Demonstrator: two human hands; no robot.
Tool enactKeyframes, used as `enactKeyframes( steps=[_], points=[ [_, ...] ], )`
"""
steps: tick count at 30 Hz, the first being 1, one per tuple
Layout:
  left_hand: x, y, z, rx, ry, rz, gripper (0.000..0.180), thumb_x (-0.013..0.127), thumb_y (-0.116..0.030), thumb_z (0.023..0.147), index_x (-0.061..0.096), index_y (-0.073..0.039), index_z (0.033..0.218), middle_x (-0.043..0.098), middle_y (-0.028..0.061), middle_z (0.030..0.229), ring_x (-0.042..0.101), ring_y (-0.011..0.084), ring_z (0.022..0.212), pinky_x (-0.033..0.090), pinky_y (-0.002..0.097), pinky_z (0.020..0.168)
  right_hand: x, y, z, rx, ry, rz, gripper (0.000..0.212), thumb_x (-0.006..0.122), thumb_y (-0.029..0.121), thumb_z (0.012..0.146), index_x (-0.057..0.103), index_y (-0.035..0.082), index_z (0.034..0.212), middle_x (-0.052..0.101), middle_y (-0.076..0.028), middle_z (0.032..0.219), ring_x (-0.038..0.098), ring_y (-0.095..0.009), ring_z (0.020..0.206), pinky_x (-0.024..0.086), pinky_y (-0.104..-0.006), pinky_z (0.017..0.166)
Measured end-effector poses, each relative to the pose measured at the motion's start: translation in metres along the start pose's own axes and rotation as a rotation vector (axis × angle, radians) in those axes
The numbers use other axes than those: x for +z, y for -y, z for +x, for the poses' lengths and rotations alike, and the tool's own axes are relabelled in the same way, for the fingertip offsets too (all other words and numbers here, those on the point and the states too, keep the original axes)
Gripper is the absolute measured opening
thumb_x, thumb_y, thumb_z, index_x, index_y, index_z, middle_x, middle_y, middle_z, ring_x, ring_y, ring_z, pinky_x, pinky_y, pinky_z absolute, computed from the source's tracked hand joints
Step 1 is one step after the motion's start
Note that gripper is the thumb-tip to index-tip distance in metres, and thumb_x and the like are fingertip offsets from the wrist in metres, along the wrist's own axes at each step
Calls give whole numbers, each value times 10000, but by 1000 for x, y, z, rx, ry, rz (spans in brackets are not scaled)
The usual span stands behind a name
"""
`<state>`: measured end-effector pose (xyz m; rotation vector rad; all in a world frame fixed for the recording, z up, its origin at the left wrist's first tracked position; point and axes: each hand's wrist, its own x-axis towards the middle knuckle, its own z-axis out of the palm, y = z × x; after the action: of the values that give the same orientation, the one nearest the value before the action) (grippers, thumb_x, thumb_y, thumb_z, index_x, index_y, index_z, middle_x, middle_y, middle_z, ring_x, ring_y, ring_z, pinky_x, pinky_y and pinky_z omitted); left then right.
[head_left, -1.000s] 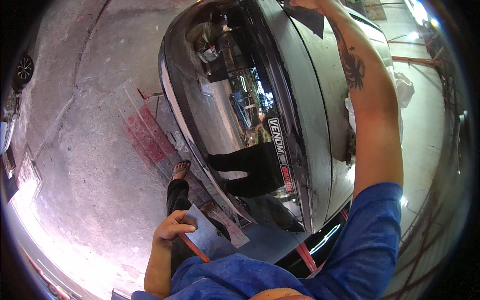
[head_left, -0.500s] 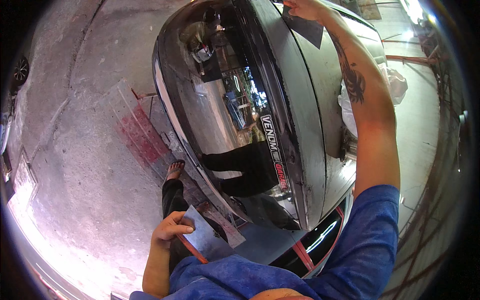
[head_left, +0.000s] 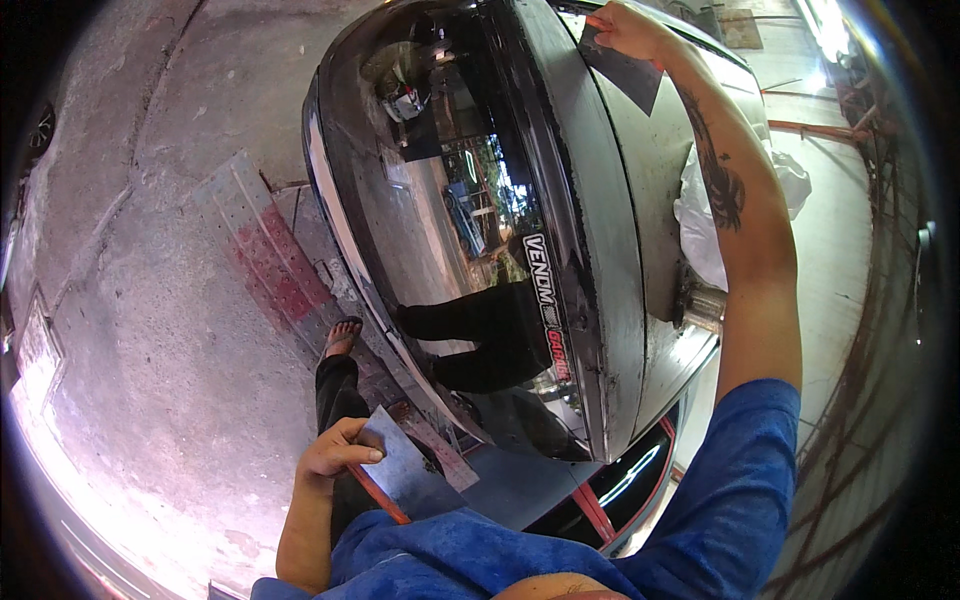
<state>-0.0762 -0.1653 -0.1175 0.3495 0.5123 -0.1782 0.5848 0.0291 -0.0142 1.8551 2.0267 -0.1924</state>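
Low at the front left, my left hand (head_left: 338,452) is closed on a wide flat putty spreader (head_left: 410,465), a pale steel blade with an orange strip along its edge. My right arm reaches far up over the vehicle. At its end, my right hand (head_left: 628,32) pinches a second, darker spreader (head_left: 628,78), also with some orange at its edge. That blade lies close over the dull grey roof edge (head_left: 585,150) above the dark window glass (head_left: 430,210); whether it touches the surface I cannot tell. Stickers run along the glass's upper border.
A white plastic bag (head_left: 702,215) and a metal can (head_left: 703,307) rest on the roof beside my right arm. My foot (head_left: 342,336) stands on a worn plank (head_left: 282,265) with red paint. Another car with red trim (head_left: 597,512) is close by at the lower right.
My right hand with its spreader has shifted slightly right and nearer to me along the roof. My left hand keeps its hold on the other spreader, almost in place. The view has tilted a little.
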Motion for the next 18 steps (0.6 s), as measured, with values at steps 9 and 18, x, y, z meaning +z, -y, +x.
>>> enactKeyframes(
  steps=[9, 18],
  points=[
    [-1, 8, -1, -48, 21, -27, 235, 684, -102, 756, 583, 37, 916, 489, -27, 660, 420, 55, 580, 320, 229, 539, -2, 5, -18, -90, -6, -145, 246, 603, 280, 729, 600, 35, 748, 584, -191, 662, 574, -340, 622, 438, -431, 583],
    [17, 20, -4, -40, 25, 51, 167, 693, -107, 740, 582, 1, 803, 508, -10, 653, 445, 69, 595, 343, 237, 557, 19, 71, -134, 198, 273, 122, 245, 675, 94, 787, 614, -32, 988, 653, -181, 911, 635, -294, 888, 488, -367, 762]
  ],
)
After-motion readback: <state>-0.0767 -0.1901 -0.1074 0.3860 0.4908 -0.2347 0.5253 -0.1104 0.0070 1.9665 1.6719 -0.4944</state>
